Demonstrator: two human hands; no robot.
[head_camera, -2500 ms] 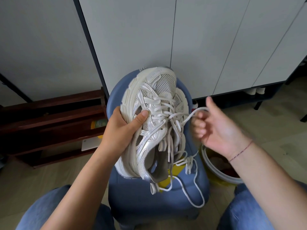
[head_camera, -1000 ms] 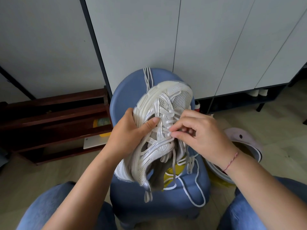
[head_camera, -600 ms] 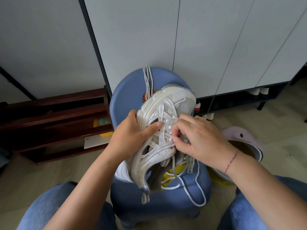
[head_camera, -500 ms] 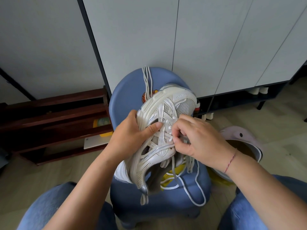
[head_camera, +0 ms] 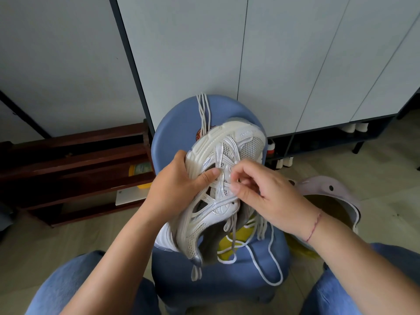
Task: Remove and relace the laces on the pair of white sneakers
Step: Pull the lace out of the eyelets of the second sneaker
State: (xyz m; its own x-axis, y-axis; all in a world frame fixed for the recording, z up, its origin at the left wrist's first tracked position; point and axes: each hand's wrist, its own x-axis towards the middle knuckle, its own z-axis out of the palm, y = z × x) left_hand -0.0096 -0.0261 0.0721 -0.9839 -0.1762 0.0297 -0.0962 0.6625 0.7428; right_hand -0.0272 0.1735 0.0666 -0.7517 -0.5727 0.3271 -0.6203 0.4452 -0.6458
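Sitting at a blue stool (head_camera: 179, 133), w/ grey cabinet doors (head_camera: 284, 64) behind it and a dark wooden rack (head_camera: 68, 169) off to the left. White sneaker (head_camera: 218, 214) is held up over the stool seat, toe away and up, heel end down, tilted so the upper faces right. I can't see it resting flat on anything.

Left hand (head_camera: 175, 189) grips it round the forefoot: thumb (head_camera: 209, 175) pressed on the silver overlays, other fingers curled behind the sole edge, mostly hidden. Right hand (head_camera: 270, 198) is at the eyelet row nr the toe, index and thumb curled together, pinching the lace (head_camera: 269, 237) at a crossing. The bit btw the tips is too small to see clearly. Rest of that lace hangs loose from the throat and loops down over the stool's front. Spare laces (head_camera: 203, 110) drape over the stool's far rim.

Handling, my judgement: shoe is light but bulky, w/ a stiff sole and soft mesh that gives under the thumb. Best held by the sole/midfoot, not the mesh, so the eyelets stay steady. Lace is thin, limp, prob a bit slick — take it close to the eyelet w/ fingertips and pull along the hole's line in short pulls. Risk: loose tail snagging on the overlays, or the shoe twisting in my left hand. Prob removal stage — lower rows look slack, crossings nr the toe not yet out.
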